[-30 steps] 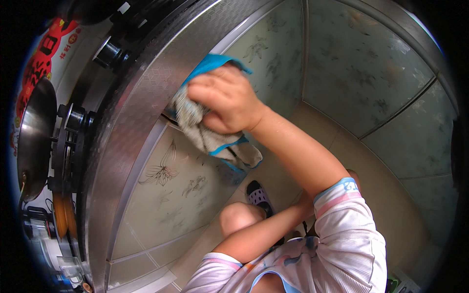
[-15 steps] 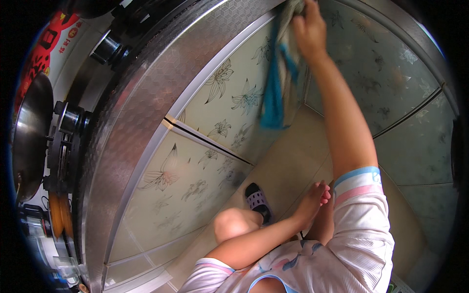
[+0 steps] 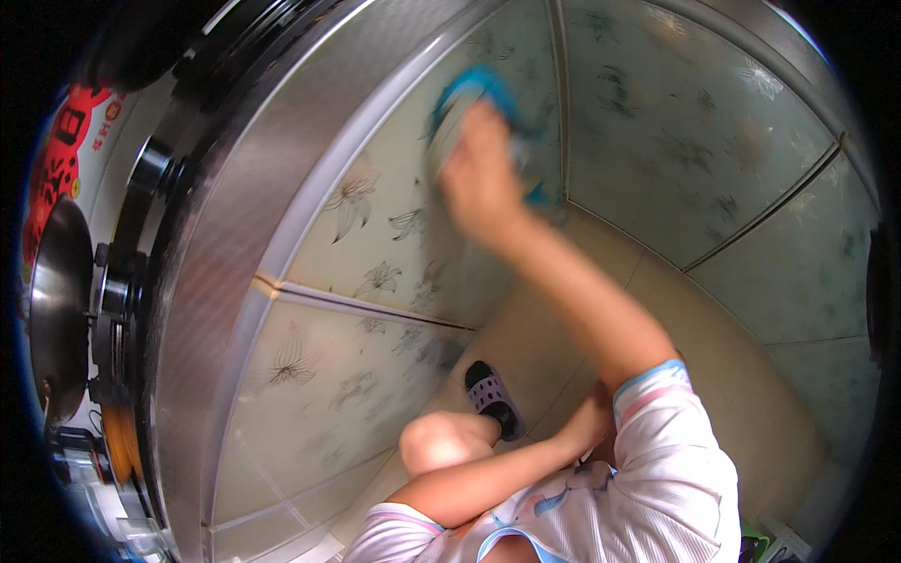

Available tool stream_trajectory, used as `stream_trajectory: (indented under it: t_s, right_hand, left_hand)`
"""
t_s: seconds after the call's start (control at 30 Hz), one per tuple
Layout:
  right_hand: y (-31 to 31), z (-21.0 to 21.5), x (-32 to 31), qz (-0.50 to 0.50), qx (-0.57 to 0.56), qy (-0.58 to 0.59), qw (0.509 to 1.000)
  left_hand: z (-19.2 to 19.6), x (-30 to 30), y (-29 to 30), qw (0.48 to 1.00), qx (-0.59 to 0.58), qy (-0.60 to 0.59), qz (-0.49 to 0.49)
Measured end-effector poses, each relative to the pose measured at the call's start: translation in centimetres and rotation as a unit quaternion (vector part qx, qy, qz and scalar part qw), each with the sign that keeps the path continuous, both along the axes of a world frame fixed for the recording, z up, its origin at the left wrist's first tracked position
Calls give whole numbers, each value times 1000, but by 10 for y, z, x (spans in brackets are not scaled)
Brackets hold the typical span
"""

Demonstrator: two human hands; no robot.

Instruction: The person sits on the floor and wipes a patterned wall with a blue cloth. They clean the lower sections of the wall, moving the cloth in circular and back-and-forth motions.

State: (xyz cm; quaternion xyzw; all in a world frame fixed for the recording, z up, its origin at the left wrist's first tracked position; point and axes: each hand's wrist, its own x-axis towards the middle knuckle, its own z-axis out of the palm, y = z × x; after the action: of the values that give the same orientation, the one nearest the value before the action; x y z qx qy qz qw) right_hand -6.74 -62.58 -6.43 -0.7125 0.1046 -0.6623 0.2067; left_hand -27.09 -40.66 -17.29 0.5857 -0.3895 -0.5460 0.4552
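Note:
My right hand is closed on a blue and grey cloth, pressed against the upper part of a pale cabinet door with printed flowers. Motion blurs both the hand and the cloth. A loose blue end of the cloth hangs beside the wrist. Bent across my body, the left arm ends in my left hand near my right sleeve. That hand's fingers are hidden behind the right arm, so their pose cannot be made out.
The metal counter edge curves along the left, above the doors. On it stand a gas stove with knobs and a wok. More flowered doors meet at the corner. My foot in a purple clog rests on the tiled floor.
My right hand has carried the cloth leftward and down, from the corner's top onto the left door. The left hand has slipped partly behind the right arm. The view has shifted slightly.

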Motion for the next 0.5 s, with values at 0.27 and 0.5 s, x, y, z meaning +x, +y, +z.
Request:
stream_trajectory:
  t_s: [0.27,0.5]
  right_hand:
    - [111,-19,-19,133,-92,92,982]
    - [14,-15,-16,136,-144,35,980]
  left_hand:
    - [-12,-4,8,946,34,-257,-196]
    - [-18,-13,17,859,111,-349,-359]
